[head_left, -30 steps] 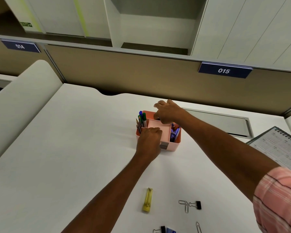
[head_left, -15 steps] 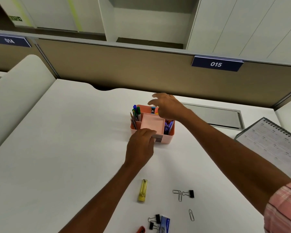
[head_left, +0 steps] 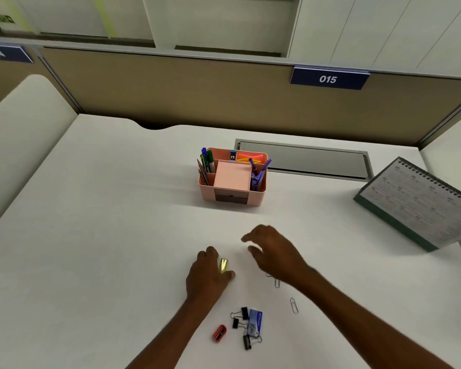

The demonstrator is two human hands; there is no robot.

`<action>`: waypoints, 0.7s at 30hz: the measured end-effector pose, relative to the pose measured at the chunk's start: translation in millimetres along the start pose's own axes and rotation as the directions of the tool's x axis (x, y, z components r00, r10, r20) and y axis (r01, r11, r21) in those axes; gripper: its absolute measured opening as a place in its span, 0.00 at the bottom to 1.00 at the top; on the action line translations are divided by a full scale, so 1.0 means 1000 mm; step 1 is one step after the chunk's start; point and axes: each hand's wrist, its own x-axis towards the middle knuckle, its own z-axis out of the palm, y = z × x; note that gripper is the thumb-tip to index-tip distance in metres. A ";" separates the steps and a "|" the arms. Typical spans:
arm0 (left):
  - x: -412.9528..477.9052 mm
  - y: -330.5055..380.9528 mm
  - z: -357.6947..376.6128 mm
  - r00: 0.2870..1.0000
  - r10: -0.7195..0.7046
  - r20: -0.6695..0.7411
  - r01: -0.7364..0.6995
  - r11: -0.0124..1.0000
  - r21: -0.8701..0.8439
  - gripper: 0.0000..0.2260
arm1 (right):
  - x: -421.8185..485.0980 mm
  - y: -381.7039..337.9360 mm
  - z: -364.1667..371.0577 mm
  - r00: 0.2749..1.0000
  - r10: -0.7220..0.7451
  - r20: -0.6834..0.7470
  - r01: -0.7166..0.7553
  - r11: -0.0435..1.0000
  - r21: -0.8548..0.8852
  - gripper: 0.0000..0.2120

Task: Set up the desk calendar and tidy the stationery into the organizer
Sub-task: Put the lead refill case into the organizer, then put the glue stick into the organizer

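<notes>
A pink organizer [head_left: 233, 199] stands mid-desk, with pens [head_left: 207, 161] in its left slot and purple and orange items on its right. Nearer me, my left hand [head_left: 206, 275] grips a small yellow highlighter [head_left: 223, 265] on the desk. My right hand [head_left: 273, 251] hovers just to its right, fingers spread and holding nothing. Below my hands lie black binder clips [head_left: 241, 316], a blue staple box [head_left: 254, 322], a red sharpener [head_left: 219, 333] and paper clips [head_left: 293, 305]. The spiral desk calendar [head_left: 421, 203] stands propped at the right edge.
A tan partition [head_left: 197, 97] with a "015" label [head_left: 328, 79] runs behind the desk. A grey cable flap [head_left: 304, 159] is set into the white desk [head_left: 91, 222] behind the organizer. White side panels flank the desk on both sides.
Both hands left the organizer and drew back toward me. My left hand has closed on the yellow highlighter. The camera tilted down, so more stationery shows.
</notes>
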 end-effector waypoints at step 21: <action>-0.017 0.030 0.001 0.991 -0.121 0.061 0.124 0.630 -0.766 0.16 | -0.051 -0.030 0.046 0.979 0.194 -0.068 -0.146 0.890 0.432 0.27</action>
